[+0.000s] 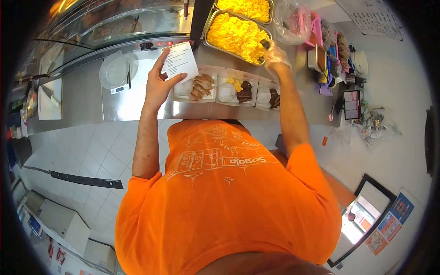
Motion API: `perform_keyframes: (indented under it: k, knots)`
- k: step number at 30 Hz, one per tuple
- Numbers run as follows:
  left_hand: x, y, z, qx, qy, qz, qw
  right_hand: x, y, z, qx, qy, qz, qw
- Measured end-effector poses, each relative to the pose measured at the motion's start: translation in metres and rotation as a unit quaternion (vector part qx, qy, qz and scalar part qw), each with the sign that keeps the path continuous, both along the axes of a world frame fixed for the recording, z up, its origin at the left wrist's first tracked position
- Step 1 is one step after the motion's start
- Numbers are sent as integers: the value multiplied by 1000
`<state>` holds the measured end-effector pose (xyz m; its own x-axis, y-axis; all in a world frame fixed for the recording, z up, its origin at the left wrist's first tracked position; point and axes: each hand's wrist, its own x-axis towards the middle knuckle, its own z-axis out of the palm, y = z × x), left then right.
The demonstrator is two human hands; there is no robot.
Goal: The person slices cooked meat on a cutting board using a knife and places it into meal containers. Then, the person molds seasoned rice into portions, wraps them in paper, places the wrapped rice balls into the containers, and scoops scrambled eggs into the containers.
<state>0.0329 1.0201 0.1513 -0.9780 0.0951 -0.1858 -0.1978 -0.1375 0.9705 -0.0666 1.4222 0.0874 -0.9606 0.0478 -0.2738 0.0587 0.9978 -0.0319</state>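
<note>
My left hand (159, 82) pinches a printed paper slip (181, 60) between thumb and fingers, above the leftmost takeaway box. My right hand (277, 58), in a clear glove, grips a black-handled serving utensil (265, 44) at the right edge of a metal tray (207, 42) of scrambled egg (236, 36). The utensil's working end is hard to make out. Below stand three open boxes. The left box (209, 97) holds white rice and sliced browned meat. The middle box (250, 101) has rice, dark meat and some egg. My right forearm partly covers the right box (263, 107), with rice and dark meat.
A second egg tray (272, 11) sits behind. On the left are a scale (120, 88), and a knife (49, 94) on a white cutting board (43, 110). A glass display case (114, 27) borders the back. Plastic bags (293, 23), a pink basket (316, 32) and scissors (331, 114) lie right.
</note>
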Motion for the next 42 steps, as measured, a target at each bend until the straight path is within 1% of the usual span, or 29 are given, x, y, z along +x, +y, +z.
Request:
perform_keyframes:
  k: [2, 5, 8, 9, 12, 13, 16, 17, 18, 19, 20, 21, 23, 25, 27, 28, 29, 30, 31, 34, 35, 36, 38, 40, 42]
  knots:
    - [2, 4, -2, 1, 11, 22, 1000, -28, -25, 14, -14, -107, -28, 994]
    - [8, 8, -3, 0, 18, 69, 997, -41, -30, -14, 90, -190, 70, 975]
    - [19, 12, -2, -2, -2, 99, 995, -43, -14, -50, 105, -187, 107, 971]
    - [22, 12, -8, -2, -3, 106, 994, -33, -17, -45, 94, -125, 98, 983]
    - [24, 16, -17, 13, -5, 120, 993, -24, -35, 0, 78, -129, 104, 983]
    - [25, 17, -18, 19, -7, 122, 992, -26, -34, -6, 72, -101, 120, 985]
    - [21, 27, -13, 6, -16, 114, 993, -37, -34, -11, 106, -120, 148, 976]
    - [19, 31, -12, 13, -18, 108, 994, -38, -29, -8, 79, -98, 151, 981]
    - [16, 34, -11, 19, -19, 103, 994, -47, -12, -26, 41, -137, 144, 979]
    - [13, 37, -10, 25, -19, 98, 995, -63, 15, -62, 3, -175, 137, 975]
    - [11, 39, -9, 21, -19, 94, 995, -71, 29, -82, -35, -214, 130, 968]
    - [9, 40, -8, 17, -18, 89, 996, -71, 27, -66, -100, -266, 122, 951]
    - [7, 41, -7, 8, -17, 81, 997, -70, 36, -62, -147, -282, 97, 943]
    - [6, 41, -5, -2, -15, 73, 997, -60, 14, -9, -130, -329, -24, 935]
    - [7, 39, -9, 3, -13, 68, 998, -45, 20, 0, -271, -240, -12, 932]
    - [8, 37, -10, 6, -14, 64, 998, -40, 24, 1, -338, -192, -7, 921]
    - [8, 35, -10, 9, -12, 63, 998, -36, 29, 5, -424, -204, -88, 878]
    - [8, 34, -11, 13, -10, 64, 998, -31, 35, 10, -503, -206, -170, 822]
    - [9, 32, -11, 16, -10, 63, 998, -21, 38, 40, -508, -226, -190, 809]
    - [10, 25, -11, 14, -23, 51, 998, 27, 50, 86, -529, -205, -220, 793]
    - [9, 23, -13, -4, -12, 44, 999, 47, 64, 90, -519, -184, -220, 805]
    - [8, 21, -15, -1, -11, 40, 999, 67, 76, 92, -506, -162, -222, 817]
    - [8, 19, -16, 6, -14, 31, 999, 114, 99, 66, -562, -119, -230, 786]
    - [6, 19, -15, 7, -19, 15, 1000, 153, 114, 48, -533, -136, -280, 787]
    - [2, 19, -14, 1, -16, 5, 1000, 174, 122, 37, -418, -217, -362, 804]
